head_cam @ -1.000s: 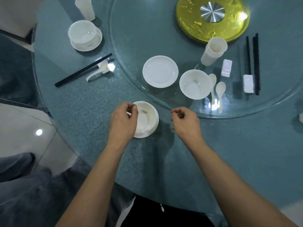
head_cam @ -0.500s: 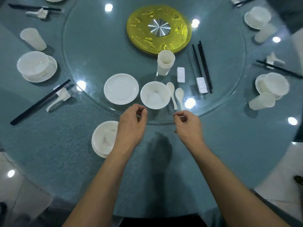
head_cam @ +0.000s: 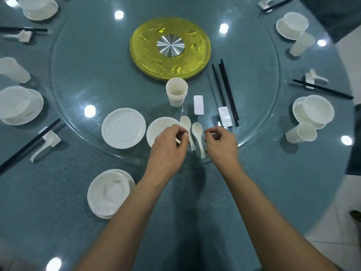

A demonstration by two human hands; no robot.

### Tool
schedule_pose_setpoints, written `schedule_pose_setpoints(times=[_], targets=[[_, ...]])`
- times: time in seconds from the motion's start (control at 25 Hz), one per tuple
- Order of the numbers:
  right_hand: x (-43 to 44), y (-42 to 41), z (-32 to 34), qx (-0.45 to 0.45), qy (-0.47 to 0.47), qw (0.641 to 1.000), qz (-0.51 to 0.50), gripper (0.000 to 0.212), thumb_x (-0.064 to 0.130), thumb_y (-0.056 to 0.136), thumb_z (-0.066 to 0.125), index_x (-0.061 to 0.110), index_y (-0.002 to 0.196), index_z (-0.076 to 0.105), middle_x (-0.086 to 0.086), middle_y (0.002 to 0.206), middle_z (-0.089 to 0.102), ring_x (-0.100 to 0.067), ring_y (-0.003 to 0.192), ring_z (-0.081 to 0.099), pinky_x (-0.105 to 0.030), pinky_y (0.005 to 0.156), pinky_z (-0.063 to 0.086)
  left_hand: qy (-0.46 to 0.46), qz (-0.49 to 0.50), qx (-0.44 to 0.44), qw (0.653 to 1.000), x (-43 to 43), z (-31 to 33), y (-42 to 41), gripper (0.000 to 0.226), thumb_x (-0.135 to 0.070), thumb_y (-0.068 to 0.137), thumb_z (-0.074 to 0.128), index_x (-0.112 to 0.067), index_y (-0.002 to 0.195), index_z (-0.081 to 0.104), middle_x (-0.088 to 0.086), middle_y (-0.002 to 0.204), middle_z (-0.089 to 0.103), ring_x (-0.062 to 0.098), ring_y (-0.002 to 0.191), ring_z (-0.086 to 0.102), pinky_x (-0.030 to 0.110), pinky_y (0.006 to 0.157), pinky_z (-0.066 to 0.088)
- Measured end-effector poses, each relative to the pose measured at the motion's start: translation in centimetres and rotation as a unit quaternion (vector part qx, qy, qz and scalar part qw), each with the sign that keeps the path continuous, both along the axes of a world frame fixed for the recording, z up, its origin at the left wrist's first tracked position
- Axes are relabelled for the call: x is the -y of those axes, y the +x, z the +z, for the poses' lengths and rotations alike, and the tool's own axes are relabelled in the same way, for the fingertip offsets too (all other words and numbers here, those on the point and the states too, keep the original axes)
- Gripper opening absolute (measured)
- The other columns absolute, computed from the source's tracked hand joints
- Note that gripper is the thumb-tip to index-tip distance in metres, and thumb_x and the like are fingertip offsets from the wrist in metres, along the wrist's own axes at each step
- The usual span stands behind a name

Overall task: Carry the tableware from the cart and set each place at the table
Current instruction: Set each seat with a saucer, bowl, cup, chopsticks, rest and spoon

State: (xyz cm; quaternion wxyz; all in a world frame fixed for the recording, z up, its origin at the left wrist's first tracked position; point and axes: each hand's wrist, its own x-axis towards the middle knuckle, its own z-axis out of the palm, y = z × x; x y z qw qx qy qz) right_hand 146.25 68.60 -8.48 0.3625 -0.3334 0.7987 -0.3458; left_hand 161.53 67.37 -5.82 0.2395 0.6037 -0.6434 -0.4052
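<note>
On the glass turntable lie a white plate, a white bowl, two white spoons, a cup, two chopstick rests and black chopsticks. My left hand covers the bowl's near right side, its curled fingertips at the handle of the left spoon; no grip shows. My right hand hovers just right of the right spoon, fingers curled, holding nothing. A bowl on a saucer stands on the table in front of me, to the left.
A yellow disc marks the turntable's centre. A set place at the left has a bowl on a saucer, a cup and chopsticks. At the right stand a bowl, a cup and chopsticks.
Both hands have moved forward from the bowl on its saucer near the table edge to the two spoons on the turntable. The view has swung to the right.
</note>
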Motion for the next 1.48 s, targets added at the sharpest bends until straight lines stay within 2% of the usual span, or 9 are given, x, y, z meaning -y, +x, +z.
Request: schedule_pose_setpoints(times=[0.16,0.24,0.32,0.56,0.76,0.88,1.2,1.48], targets=[[2.7,-0.6,-0.8,-0.011,0.017,1.0,0.009,0.009,0.025,0.091,0.061,0.024,0.093,0.069,0.006,0.084,0.072,-0.015,0.078,0.07,-0.037,0.077,0.06,0.009,0.002,0.005,1.0,1.7,-0.3,-1.0,0.012,-0.029,0.101,0.054,-0.024,0.098,0.064,-0.014,0.094,0.067,0.003,0.08,0.058,0.036,0.08,0.052],[4.1,-0.9,-1.1,-0.036,0.026,0.999,0.017,0.012,0.026,0.093,0.062,0.02,0.099,0.07,0.005,0.09,0.073,-0.012,0.082,0.068,-0.024,0.07,0.053,0.016,0.007,0.0,1.0,2.3,-0.6,-1.3,0.013,-0.03,0.101,0.054,-0.023,0.099,0.065,-0.013,0.096,0.067,0.003,0.081,0.059,0.037,0.082,0.052],[5.3,-1.0,-1.3,-0.062,0.032,0.997,0.019,0.014,0.026,0.093,0.062,0.018,0.1,0.07,0.005,0.092,0.073,-0.012,0.085,0.067,-0.02,0.067,0.045,0.019,0.009,-0.005,1.0,2.6,-0.8,-1.4,0.013,-0.03,0.1,0.054,-0.023,0.1,0.065,-0.013,0.098,0.068,0.004,0.08,0.059,0.038,0.082,0.052],[8.8,-1.0,-2.8,-0.104,0.038,0.994,0.002,0.019,0.034,0.091,0.065,0.018,0.101,0.069,0.004,0.094,0.072,-0.018,0.089,0.067,-0.031,0.078,0.051,0.023,0.007,0.003,1.0,3.8,-1.5,-1.3,0.014,-0.029,0.101,0.054,-0.021,0.102,0.065,-0.011,0.1,0.068,0.008,0.082,0.061,0.04,0.083,0.053],[10.5,-0.9,-3.8,-0.137,0.041,0.99,-0.002,0.026,0.038,0.091,0.068,0.017,0.105,0.062,0.003,0.092,0.063,-0.019,0.085,0.057,-0.029,0.072,0.037,0.022,0.018,0.0,1.0,4.7,-1.6,-1.0,0.014,-0.028,0.101,0.054,-0.021,0.103,0.066,-0.012,0.098,0.069,0.008,0.083,0.061,0.037,0.082,0.052],[11.0,-1.1,-4.3,-0.156,0.057,0.986,0.001,0.028,0.035,0.09,0.07,0.015,0.107,0.061,0.002,0.094,0.06,-0.019,0.084,0.052,-0.029,0.072,0.035,0.023,0.018,0.0,1.0,5.0,-1.6,-1.0,0.015,-0.03,0.101,0.053,-0.021,0.103,0.066,-0.012,0.099,0.069,0.009,0.084,0.061,0.038,0.083,0.052],[11.5,-1.7,-5.5,-0.129,0.08,0.988,0.008,0.027,0.037,0.087,0.076,0.014,0.101,0.072,-0.002,0.098,0.072,-0.02,0.086,0.065,-0.029,0.076,0.044,0.027,0.021,0.007,0.999,4.5,-1.8,-1.1,0.014,-0.03,0.101,0.054,-0.023,0.103,0.065,-0.013,0.098,0.068,0.007,0.082,0.061,0.038,0.081,0.053],[10.4,-1.8,-4.6,-0.081,0.048,0.996,0.007,0.015,0.032,0.089,0.076,0.018,0.089,0.071,0.007,0.079,0.068,-0.018,0.083,0.069,-0.037,0.084,0.057,0.028,0.028,0.016,0.999,3.6,-1.3,-1.0,0.015,-0.029,0.101,0.053,-0.022,0.104,0.066,-0.013,0.099,0.068,0.006,0.082,0.061,0.038,0.081,0.053]])
